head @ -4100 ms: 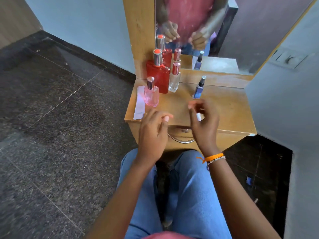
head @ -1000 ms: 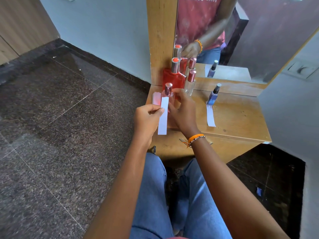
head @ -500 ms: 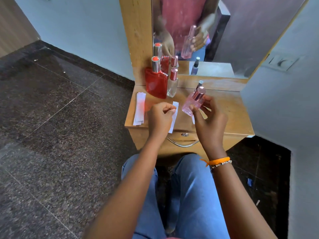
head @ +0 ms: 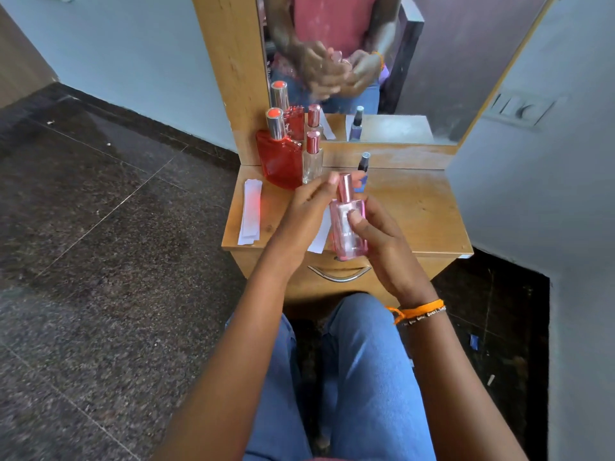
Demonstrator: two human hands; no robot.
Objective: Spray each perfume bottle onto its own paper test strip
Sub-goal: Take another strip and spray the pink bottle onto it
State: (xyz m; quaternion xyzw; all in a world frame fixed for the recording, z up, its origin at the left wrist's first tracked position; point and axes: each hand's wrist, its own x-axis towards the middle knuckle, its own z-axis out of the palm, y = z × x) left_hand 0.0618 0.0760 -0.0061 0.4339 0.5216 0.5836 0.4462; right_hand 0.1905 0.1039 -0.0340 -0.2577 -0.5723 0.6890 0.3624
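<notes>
Pink bottle (head: pixel 347 224) upright above tabletop (head: pixel 416 211) edge, right hand (head: pixel 376 237) fingers wrapped on it | left hand (head: pixel 306 214) fingers pinch strip (head: pixel 320 239), at cap | step: uncapping | next: aim nozzle, press

Pink perfume bottle (head: pixel 347 224) in both hands (head: pixel 382 241)

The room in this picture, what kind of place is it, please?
Probably a bedroom or dressing corner in a home: a small wooden dressing table with a drawer handle, a wall mirror above it, and perfume bottles standing against the mirror.
</notes>
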